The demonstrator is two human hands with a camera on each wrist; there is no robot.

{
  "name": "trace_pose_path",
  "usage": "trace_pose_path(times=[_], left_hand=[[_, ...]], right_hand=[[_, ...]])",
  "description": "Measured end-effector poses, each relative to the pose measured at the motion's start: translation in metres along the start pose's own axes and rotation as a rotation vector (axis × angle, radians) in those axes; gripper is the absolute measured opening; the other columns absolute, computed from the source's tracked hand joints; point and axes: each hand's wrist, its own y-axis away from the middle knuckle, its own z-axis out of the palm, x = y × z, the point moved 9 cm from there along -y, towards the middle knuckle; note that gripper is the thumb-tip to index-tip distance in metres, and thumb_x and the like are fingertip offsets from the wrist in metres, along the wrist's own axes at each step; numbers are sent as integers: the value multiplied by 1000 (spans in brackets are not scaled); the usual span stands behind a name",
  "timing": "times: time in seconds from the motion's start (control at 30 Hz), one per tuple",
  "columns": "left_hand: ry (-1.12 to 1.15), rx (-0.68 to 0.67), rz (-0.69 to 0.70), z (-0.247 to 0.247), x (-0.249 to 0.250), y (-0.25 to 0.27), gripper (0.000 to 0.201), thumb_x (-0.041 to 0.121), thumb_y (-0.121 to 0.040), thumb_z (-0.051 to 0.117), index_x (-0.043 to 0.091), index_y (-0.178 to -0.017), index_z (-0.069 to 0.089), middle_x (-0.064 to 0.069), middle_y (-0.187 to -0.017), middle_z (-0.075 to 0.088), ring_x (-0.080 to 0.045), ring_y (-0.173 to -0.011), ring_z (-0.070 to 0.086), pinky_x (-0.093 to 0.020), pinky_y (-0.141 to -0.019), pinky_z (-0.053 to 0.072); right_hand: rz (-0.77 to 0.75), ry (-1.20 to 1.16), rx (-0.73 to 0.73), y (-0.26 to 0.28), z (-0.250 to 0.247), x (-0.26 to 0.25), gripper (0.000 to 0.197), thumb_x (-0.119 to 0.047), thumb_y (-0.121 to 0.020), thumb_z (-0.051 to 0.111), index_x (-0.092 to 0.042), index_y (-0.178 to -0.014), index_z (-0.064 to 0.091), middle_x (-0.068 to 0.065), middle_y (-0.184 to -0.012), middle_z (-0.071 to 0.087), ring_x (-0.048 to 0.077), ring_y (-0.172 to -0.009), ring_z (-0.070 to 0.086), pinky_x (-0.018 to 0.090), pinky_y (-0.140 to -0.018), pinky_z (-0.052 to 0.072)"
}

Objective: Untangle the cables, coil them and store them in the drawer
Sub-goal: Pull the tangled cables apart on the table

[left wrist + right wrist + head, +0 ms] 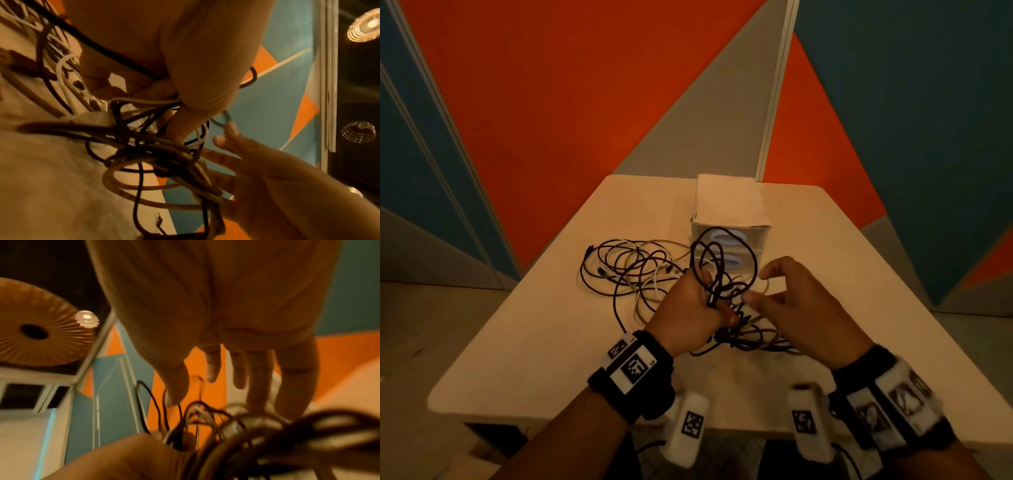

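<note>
Black and white cables (640,270) on a pale beige table (544,342); white drawer unit (729,222); orange, teal and grey wall panels (571,85); black-and-white patterned wrist markers (635,368).

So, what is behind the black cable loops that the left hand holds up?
Behind the black cable loops stands a small white drawer unit. Two oval drawer handles show through the loops. The loops and hands cover the unit's lower front, and the closed drawers hide their insides.

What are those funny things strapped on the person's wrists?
Both arms are bare, with no sleeves. The left wrist wears a fuzzy black band carrying white plates printed with black square codes. The right wrist wears a black and white fuzzy band with similar plates. A white block with a code hangs below each wrist.
</note>
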Motion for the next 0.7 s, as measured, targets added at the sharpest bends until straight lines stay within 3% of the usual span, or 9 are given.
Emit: trace_pose_path(times=[0.07,0.13,0.2,0.27,0.33,0.43,0.5,0.63,0.7], left_hand=[[64,37,-32,-3,-3,-1,42,2,-70,81,11,-110,69,-6,-93,78,-23,-89,76,-47,-84,61],[141,74,-70,-7,-5,-1,38,-7,-76,80,15,-105,69,1,-90,78,-20,-89,76,-37,-82,62],[197,78,-114,-7,-7,0,35,-11,-82,76,20,-97,70,5,-85,78,-18,-87,75,-32,-81,61],[199,78,-128,-4,-9,0,18,-5,-82,75,12,-89,75,-7,-85,78,-29,-87,75,-44,-85,61],[200,136,-126,-5,-10,0,7,8,-74,72,2,-77,70,-22,-79,72,-40,-77,71,-61,-82,57],[206,182,-138,-4,-11,1,46,26,-66,75,-6,-99,67,-30,-92,73,-47,-85,73,-67,-78,58],[195,183,-112,-6,-6,2,59,35,-65,75,-4,-108,66,-26,-98,74,-42,-91,75,-65,-80,59],[132,163,-112,-13,-6,2,29,25,-81,80,8,-103,73,-10,-95,79,-27,-92,77,-57,-90,59],[116,132,-119,-12,-9,3,36,31,-78,84,11,-106,72,-8,-97,79,-27,-94,77,-58,-90,59]], right_hand=[[-37,153,127,23,-16,-6,29,-49,-85,73,-36,-100,52,-21,-106,49,-6,-86,57,16,-64,43],[25,149,165,47,-16,0,15,-41,-86,73,-32,-88,62,-14,-90,63,-1,-74,61,17,-59,44],[146,-54,45,56,14,21,9,-27,-89,74,-24,-81,71,-2,-71,72,8,-61,67,23,-56,54],[205,-295,17,57,42,36,1,-16,-88,75,-16,-89,75,2,-75,75,15,-67,72,36,-68,62],[152,-428,134,49,47,40,7,-11,-84,78,-14,-90,76,2,-81,77,19,-78,74,44,-78,62],[95,-500,233,39,45,36,8,-6,-81,80,-14,-83,79,-1,-80,78,14,-79,74,31,-78,59],[75,-538,237,36,46,31,13,-1,-79,79,-13,-85,79,-1,-81,78,14,-79,75,28,-77,59],[6,-567,231,33,46,23,19,0,-78,81,-13,-92,79,-4,-83,79,9,-79,75,19,-74,58],[-16,-491,254,32,42,23,10,-6,-81,80,-14,-85,80,-6,-77,77,7,-74,73,14,-69,55]])
